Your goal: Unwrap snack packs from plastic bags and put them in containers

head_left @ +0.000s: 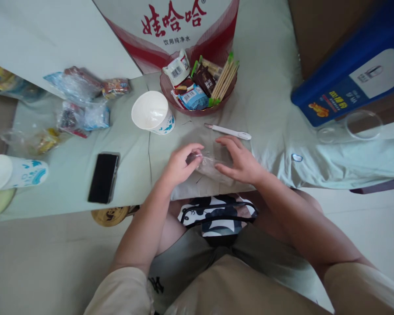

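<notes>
A clear plastic bag [213, 168] lies crumpled on the green cloth near the table's front edge. My left hand [183, 162] closes thumb and fingers on a gathered part at the bag's left side. On the other side my right hand [239, 162] has its fingers apart, with the thumb touching or just over the plastic; which of the two I cannot tell. Just beyond my fingers lies a white utility knife [228, 131], its tip pointing left.
Behind stand a white paper cup [150, 111] and a pink glass bowl [200, 108] of packaged snacks. To the left are a black phone [103, 178], several snack packets [85, 116] and another paper cup [29, 172]. A blue box [348, 65] and a clear plastic cup [364, 126] are at right.
</notes>
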Demonstrator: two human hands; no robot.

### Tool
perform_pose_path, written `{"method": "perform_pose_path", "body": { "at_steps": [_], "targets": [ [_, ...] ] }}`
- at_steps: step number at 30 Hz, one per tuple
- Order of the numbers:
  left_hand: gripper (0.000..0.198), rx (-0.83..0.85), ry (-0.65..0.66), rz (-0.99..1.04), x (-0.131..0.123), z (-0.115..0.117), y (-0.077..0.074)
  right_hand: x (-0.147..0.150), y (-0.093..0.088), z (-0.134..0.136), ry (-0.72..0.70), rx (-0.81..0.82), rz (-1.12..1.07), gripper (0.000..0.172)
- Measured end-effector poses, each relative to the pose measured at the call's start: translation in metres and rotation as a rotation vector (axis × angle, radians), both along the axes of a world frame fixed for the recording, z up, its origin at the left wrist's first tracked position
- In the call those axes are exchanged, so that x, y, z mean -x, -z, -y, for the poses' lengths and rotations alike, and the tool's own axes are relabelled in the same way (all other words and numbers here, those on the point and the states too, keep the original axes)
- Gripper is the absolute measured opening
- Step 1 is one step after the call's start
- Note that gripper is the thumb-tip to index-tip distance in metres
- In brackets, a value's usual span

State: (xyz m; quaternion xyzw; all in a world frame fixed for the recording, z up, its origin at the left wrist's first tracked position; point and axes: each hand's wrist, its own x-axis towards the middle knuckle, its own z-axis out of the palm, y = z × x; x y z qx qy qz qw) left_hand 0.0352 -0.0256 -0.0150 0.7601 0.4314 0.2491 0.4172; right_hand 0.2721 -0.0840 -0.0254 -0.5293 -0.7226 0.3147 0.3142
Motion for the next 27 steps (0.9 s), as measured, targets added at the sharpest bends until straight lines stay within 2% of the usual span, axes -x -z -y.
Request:
{"method": "perform_pose_path", "body": {
  "at_steps": [5,7,8,11,13,15,16,19,21,24,27],
  "targets": [
    [0.018,-0.018,0.033,0.132,-0.003,0.010,-0.012,0.005,-0.005,0.000,-0.080,0.170,-0.053,0.072],
    [0.018,-0.032,0.027,0.160,-0.003,0.011,-0.013,0.007,-0.010,0.000,-0.095,0.206,-0.010,0.064],
    [0.021,-0.057,0.012,0.178,-0.002,0.010,-0.012,0.008,-0.012,-0.001,-0.103,0.221,0.014,0.054],
    [0.042,-0.166,-0.133,0.273,0.001,0.005,-0.006,0.010,-0.018,-0.003,-0.088,0.245,0.033,0.019],
    [0.052,-0.151,-0.296,0.340,0.002,0.001,-0.002,0.011,-0.019,-0.004,-0.014,0.238,-0.020,0.015],
    [0.047,0.007,-0.411,0.385,0.002,-0.002,0.001,0.012,-0.017,-0.005,0.092,0.227,-0.120,0.017],
    [0.044,0.130,-0.417,0.398,0.000,-0.002,0.002,0.014,-0.017,-0.005,0.144,0.225,-0.174,0.019],
    [0.046,0.490,-0.263,0.428,-0.011,0.003,0.001,0.018,-0.015,-0.005,0.217,0.238,-0.317,0.023],
    [0.050,0.596,-0.148,0.421,-0.020,0.008,0.001,0.021,-0.015,-0.004,0.165,0.251,-0.388,0.025],
    [0.048,0.553,-0.111,0.374,-0.029,0.012,0.002,0.023,-0.015,-0.004,0.077,0.200,-0.407,0.027],
    [0.047,0.499,-0.138,0.356,-0.027,0.011,0.005,0.021,-0.012,-0.005,0.192,0.064,-0.347,0.027]
  ]
}}
